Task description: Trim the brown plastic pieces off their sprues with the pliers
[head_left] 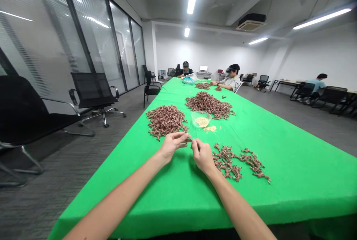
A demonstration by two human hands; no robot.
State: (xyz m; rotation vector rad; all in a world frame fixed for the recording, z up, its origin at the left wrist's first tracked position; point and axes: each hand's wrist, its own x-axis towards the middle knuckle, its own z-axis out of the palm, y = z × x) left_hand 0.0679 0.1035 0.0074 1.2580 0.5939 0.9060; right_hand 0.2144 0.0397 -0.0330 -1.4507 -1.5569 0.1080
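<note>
Above the green cloth, my left hand (172,146) pinches a small dark brown piece (189,139) between thumb and fingertips. My right hand (203,155) is closed, its thumb and forefinger on the other end of that piece. It looks like the small knobbly, reddish-brown pieces lying around, but is too small to identify. Just beyond my left hand is a dense pile of them (167,120). A looser group (227,160) spreads to the right of my right hand. A clear plastic bowl (193,120) holding pale grain-like bits stands ahead of my hands, with some bits (211,129) spilled beside it.
A larger brown pile (209,103) lies behind the bowl on the green-covered table (279,136). Farther back are another pile (203,86), a blue bag (188,80) and two seated people. Black chairs (93,89) line the left side. Another person sits far right.
</note>
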